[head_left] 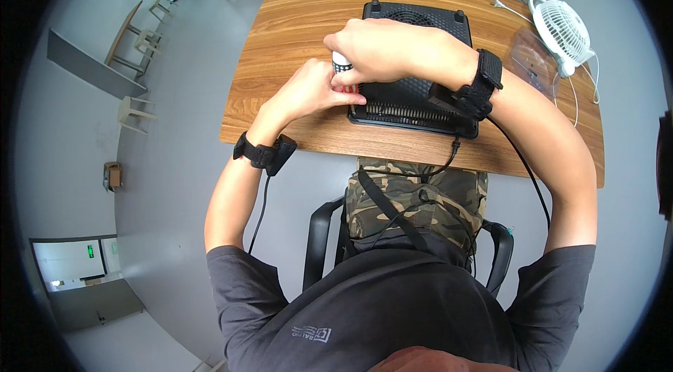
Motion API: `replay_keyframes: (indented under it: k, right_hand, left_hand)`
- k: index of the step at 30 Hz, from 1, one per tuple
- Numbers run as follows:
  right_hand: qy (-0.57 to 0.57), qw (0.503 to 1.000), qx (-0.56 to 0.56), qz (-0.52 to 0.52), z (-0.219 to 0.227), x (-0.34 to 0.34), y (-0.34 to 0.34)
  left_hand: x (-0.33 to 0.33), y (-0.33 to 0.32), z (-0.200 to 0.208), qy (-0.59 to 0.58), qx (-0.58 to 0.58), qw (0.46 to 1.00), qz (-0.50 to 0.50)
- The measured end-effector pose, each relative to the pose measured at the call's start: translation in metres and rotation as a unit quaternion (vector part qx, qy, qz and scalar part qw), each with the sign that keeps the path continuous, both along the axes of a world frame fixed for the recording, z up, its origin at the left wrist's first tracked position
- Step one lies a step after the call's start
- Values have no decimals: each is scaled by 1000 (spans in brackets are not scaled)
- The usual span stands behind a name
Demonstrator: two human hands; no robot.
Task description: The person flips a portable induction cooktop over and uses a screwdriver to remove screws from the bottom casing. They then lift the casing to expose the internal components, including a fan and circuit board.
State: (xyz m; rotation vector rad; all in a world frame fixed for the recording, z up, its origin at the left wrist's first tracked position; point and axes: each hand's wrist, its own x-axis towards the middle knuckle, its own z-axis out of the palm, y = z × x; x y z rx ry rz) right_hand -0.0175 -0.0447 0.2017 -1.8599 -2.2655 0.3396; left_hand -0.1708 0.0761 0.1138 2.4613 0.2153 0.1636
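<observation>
A black appliance [420, 102], looking like an induction cooker turned bottom up, lies on the wooden table with its fan grille, feet and vent slots showing. Over its left edge, my right hand [382, 50] is closed around a small patterned cylinder [341, 64], white on top with black-and-white dots and red-and-white stripes. From the left, my left hand [312, 88] closes in at the cylinder's lower end, its thumb lying across below the stripes. The cylinder's lower tip is hidden by my fingers, so I cannot see what it touches.
A white fan [563, 32] with a cable stands at the table's right, beside a clear plastic bag [533, 60]. The appliance's black cord [449, 162] hangs over the near table edge [315, 151]. Cables run from the black bands on my wrists.
</observation>
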Motion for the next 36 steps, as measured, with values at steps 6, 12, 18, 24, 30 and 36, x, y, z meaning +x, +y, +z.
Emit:
replay_keyframes:
  k: [6,12,18,24,30,36]
  right_hand:
    - [-28,998,-43,-22,7,-4,1]
    - [-26,1000,17,-5,10,2,-3]
    - [-27,1000,-5,-16,14,-2,-4]
    - [-40,999,-24,-26,8,-6,-5]
    - [-37,999,-13,-15,2,-4,-2]
    - [-34,999,-3,-15,-3,-4,2]
  left_hand:
    - [-2,1,3,65,2,998,5]
    - [-4,1,14,131,42,990,-6]
    - [-9,9,-15,108,33,993,-36]
    - [-10,4,-12,116,60,991,-26]
    - [-8,-5,11,140,69,987,-24]
    - [-10,6,3,61,27,997,-40]
